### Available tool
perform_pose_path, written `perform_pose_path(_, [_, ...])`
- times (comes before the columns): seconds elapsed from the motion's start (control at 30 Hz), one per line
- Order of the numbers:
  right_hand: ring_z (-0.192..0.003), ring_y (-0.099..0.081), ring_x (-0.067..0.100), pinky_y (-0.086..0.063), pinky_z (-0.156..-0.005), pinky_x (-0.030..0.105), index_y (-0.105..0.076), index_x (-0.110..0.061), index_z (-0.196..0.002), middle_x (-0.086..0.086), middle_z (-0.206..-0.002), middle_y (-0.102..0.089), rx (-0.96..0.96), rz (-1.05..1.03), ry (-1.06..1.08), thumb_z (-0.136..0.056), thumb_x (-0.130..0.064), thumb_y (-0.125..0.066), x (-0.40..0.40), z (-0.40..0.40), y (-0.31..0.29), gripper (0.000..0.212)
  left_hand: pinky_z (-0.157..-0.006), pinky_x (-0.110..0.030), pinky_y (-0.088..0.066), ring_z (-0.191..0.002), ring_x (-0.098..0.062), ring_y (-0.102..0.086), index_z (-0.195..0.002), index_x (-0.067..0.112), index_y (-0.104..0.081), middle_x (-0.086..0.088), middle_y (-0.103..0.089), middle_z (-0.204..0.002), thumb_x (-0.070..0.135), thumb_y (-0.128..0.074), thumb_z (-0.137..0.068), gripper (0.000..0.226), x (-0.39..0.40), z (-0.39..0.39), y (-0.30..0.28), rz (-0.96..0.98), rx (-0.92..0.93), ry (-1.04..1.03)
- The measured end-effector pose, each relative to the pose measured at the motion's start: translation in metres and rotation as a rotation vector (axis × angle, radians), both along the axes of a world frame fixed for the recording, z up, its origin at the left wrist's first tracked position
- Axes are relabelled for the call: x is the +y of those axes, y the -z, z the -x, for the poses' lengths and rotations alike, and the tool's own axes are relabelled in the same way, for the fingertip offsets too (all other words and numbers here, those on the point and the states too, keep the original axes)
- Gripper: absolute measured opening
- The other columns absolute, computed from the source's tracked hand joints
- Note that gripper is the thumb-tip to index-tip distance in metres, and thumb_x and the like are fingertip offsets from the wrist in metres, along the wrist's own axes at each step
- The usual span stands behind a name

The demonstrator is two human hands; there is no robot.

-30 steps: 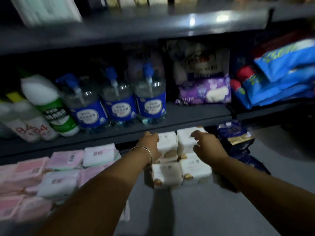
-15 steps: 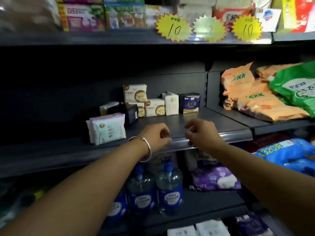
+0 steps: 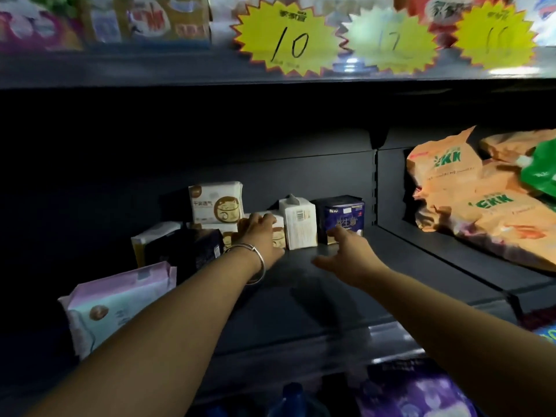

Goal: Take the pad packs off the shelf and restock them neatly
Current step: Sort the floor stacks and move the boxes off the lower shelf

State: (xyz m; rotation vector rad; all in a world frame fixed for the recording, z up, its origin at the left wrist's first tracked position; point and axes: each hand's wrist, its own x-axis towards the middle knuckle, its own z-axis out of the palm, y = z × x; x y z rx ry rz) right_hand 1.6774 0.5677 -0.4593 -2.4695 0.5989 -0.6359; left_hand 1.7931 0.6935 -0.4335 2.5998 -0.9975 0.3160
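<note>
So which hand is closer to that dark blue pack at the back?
Right. The right hand reaches just below the dark blue pack; the left hand rests on cream packs further left.

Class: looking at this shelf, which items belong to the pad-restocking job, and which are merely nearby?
Job items: white pad pack, barcode-side white pack, dark blue pack, pink pack, left hand, right hand.

Merely nearby: orange bags, yellow price tags.
</note>
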Motion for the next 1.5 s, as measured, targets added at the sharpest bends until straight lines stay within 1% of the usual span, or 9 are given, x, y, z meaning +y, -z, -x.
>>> perform_pose_path(0.1, [-0.124, -0.043, 0.027, -0.041, -0.102, 0.038, -0.035, -0.012, -0.139, 0.011, -0.137, -0.042, -0.013, -0.011, 0.005, -0.077, -0.039, -0.073, -0.010, -0.044, 0.002, 0.077, -0.109, -0.045, -0.031, -0.134, -0.030, -0.021, -0.140, 0.021, -0.026, -0.005, -0.017, -0.146, 0.037, -0.068, -0.080, 0.075, -0.007, -0.035, 0.000, 0.072, -0.076, -0.122])
perform_pose_path(0.17, [-0.126, -0.039, 0.028, -0.036, -0.105, 0.040, -0.033, -0.012, -0.139, 0.011, -0.139, -0.040, -0.034, 0.012, 0.033, -0.074, -0.044, -0.074, -0.017, -0.073, 0.002, 0.083, -0.112, -0.048, -0.025, -0.139, -0.032, -0.012, -0.143, 0.021, -0.021, -0.007, -0.008, -0.151, 0.041, -0.068, -0.080, 0.082, -0.010, -0.057, 0.000, 0.123, -0.140, -0.192])
perform_pose_path(0.27, [-0.129, -0.035, 0.032, -0.031, -0.105, 0.039, -0.030, -0.012, -0.140, 0.012, -0.142, -0.034, -0.108, 0.001, 0.085, -0.070, -0.051, -0.075, -0.023, -0.111, 0.002, 0.092, -0.116, -0.051, -0.014, -0.144, -0.036, 0.003, -0.148, 0.022, -0.009, -0.011, 0.010, -0.156, 0.039, -0.072, -0.078, 0.095, -0.016, -0.087, -0.003, 0.211, -0.139, -0.266])
perform_pose_path(0.4, [-0.130, -0.032, 0.034, -0.032, -0.104, 0.042, -0.028, -0.010, -0.139, 0.013, -0.143, -0.030, -0.144, -0.002, 0.165, -0.071, -0.055, -0.073, -0.030, -0.145, 0.000, 0.093, -0.115, -0.057, -0.006, -0.143, -0.040, 0.009, -0.149, 0.020, -0.003, -0.011, 0.018, -0.155, 0.040, -0.076, -0.073, 0.108, -0.023, -0.114, -0.008, 0.321, -0.146, -0.384])
perform_pose_path(0.67, [-0.126, -0.036, 0.034, -0.036, -0.099, 0.045, -0.030, -0.012, -0.134, 0.015, -0.136, -0.039, -0.136, -0.204, 0.327, -0.075, -0.060, -0.066, -0.038, -0.182, -0.003, 0.084, -0.111, -0.061, -0.010, -0.143, -0.040, 0.014, -0.149, 0.025, 0.013, -0.019, 0.030, -0.151, 0.040, -0.079, -0.071, 0.121, -0.035, -0.140, -0.012, 0.524, 0.044, -0.469])
perform_pose_path(0.83, [-0.126, -0.037, 0.034, -0.037, -0.096, 0.048, -0.030, -0.014, -0.132, 0.014, -0.135, -0.039, -0.146, -0.251, 0.311, -0.082, -0.054, -0.062, -0.042, -0.188, -0.002, 0.072, -0.109, -0.060, -0.015, -0.140, -0.045, -0.007, -0.148, 0.032, 0.012, -0.024, 0.016, -0.153, 0.049, -0.078, -0.067, 0.122, -0.032, -0.153, -0.011, 0.532, 0.091, -0.552])
perform_pose_path(1.0, [-0.125, -0.038, 0.036, -0.041, -0.098, 0.051, -0.030, -0.011, -0.132, 0.016, -0.136, -0.039, -0.178, -0.247, 0.265, -0.089, -0.043, -0.057, -0.042, -0.186, 0.000, 0.060, -0.108, -0.059, -0.025, -0.130, -0.045, -0.024, -0.146, 0.031, -0.008, -0.019, -0.004, -0.148, 0.032, -0.079, -0.068, 0.106, -0.038, -0.149, -0.008, 0.609, 0.134, -0.510])
perform_pose_path(1.23, [-0.123, -0.042, 0.038, -0.042, -0.092, 0.043, -0.034, -0.006, -0.126, 0.018, -0.132, -0.044, -0.268, -0.226, 0.249, -0.089, -0.029, -0.060, -0.037, -0.165, 0.005, 0.050, -0.100, -0.052, -0.034, -0.123, -0.042, -0.029, -0.143, 0.026, -0.011, -0.017, -0.013, -0.141, 0.030, -0.080, -0.063, 0.105, -0.046, -0.122, -0.002, 0.668, 0.094, -0.457])
perform_pose_path(1.5, [-0.113, -0.051, 0.036, -0.045, -0.089, 0.045, -0.040, -0.004, -0.117, 0.018, -0.122, -0.053, -0.379, -0.208, 0.261, -0.086, -0.033, -0.063, -0.029, -0.112, -0.011, 0.048, -0.096, -0.045, -0.037, -0.125, -0.039, -0.027, -0.143, 0.028, -0.012, -0.014, -0.015, -0.139, 0.027, -0.079, -0.063, 0.105, -0.037, -0.072, -0.005, 0.646, 0.042, -0.327])
